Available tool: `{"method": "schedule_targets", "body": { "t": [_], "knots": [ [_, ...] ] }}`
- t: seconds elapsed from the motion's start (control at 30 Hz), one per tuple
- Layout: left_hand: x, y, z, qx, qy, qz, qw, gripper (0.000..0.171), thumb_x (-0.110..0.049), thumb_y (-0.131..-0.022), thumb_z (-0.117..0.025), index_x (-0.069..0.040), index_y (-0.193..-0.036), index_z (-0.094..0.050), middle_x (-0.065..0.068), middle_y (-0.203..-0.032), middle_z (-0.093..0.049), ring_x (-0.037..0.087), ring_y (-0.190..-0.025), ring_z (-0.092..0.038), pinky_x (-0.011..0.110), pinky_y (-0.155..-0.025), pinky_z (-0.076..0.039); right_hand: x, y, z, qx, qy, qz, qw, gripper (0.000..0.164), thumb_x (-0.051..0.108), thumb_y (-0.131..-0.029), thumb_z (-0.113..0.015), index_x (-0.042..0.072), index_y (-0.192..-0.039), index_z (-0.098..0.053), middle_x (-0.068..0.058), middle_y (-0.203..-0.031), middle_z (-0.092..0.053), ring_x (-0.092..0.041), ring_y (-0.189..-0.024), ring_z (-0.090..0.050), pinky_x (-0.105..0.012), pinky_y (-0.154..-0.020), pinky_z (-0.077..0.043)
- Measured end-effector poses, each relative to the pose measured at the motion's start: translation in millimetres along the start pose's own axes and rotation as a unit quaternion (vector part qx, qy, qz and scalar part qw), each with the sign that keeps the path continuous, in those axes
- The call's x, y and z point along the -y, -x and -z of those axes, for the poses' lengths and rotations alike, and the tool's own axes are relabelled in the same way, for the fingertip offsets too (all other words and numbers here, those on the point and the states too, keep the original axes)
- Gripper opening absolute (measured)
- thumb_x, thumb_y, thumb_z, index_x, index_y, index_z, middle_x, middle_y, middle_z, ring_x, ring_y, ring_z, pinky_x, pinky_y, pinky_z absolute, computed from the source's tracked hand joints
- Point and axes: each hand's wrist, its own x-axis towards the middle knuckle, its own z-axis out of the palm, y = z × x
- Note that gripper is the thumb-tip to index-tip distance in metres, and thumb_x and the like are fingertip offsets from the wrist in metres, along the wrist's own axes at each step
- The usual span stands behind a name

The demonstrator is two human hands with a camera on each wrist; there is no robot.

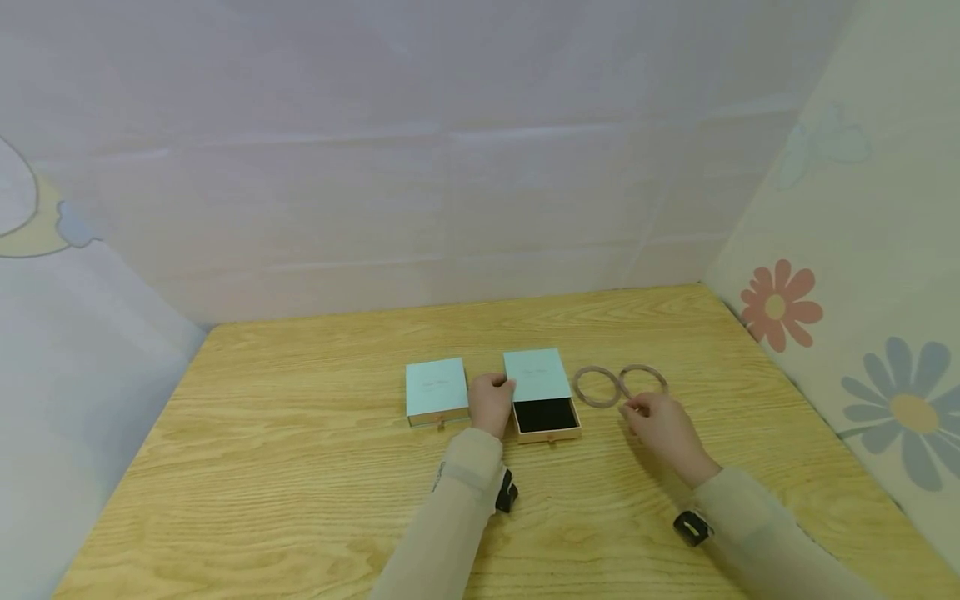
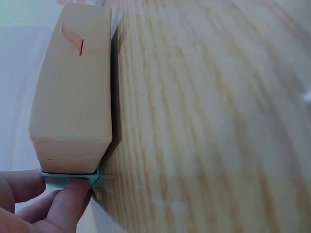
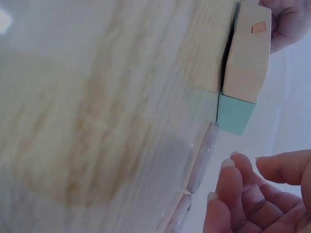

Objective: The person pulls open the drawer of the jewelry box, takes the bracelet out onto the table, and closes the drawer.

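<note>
My left hand (image 1: pixel 491 406) holds the left side of a pale-teal gift box (image 1: pixel 536 374), its thumb on the top edge. The box's cream drawer (image 2: pixel 73 92) is slid partway out toward me, and a black lining shows inside. In the left wrist view the fingertips press the side of the teal sleeve (image 2: pixel 68 182). Two mottled bangles lie side by side to the right of the box: a left bangle (image 1: pixel 597 405) and a right bangle (image 1: pixel 643 367). My right hand (image 1: pixel 663 429) hovers at their near edge, thumb and fingers apart with nothing between them.
A second teal gift box (image 1: pixel 437 386), its drawer pushed in, sits just left of my left hand. Everything stands on a wood-grain table (image 1: pixel 300 467). A pale curtain-like wall (image 1: pixel 375 208) rises behind the table, and a flower-printed panel (image 1: pixel 862 275) borders its right side.
</note>
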Motion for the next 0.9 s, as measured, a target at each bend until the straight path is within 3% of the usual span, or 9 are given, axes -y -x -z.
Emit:
{"method": "schedule_targets", "body": {
  "t": [0.4, 0.9],
  "knots": [
    [-1.8, 2.6, 1.1, -0.002, 0.007, -0.003, 1.0, 0.029, -0.007, -0.097, -0.058, 0.009, -0.121, -0.063, 0.023, -0.12, -0.062, 0.038, -0.112, -0.058, 0.045, -0.091, -0.05, 7, 4, -4, 0.003, 0.005, 0.004, 1.0, 0.019, 0.007, -0.096, -0.058, -0.008, -0.087, -0.067, -0.007, -0.066, -0.061, -0.015, -0.055, -0.049, -0.025, -0.047, -0.04],
    [-0.4, 2.5, 0.6, -0.003, 0.006, -0.01, 0.9999, 0.029, -0.006, -0.097, -0.058, 0.01, -0.121, -0.063, 0.024, -0.121, -0.061, 0.038, -0.112, -0.057, 0.046, -0.091, -0.05, 9, 4, -13, 0.008, -0.008, 0.015, 1.0, 0.019, 0.006, -0.095, -0.059, -0.009, -0.092, -0.069, -0.007, -0.068, -0.063, -0.015, -0.058, -0.055, -0.027, -0.051, -0.045]
  ]
}}
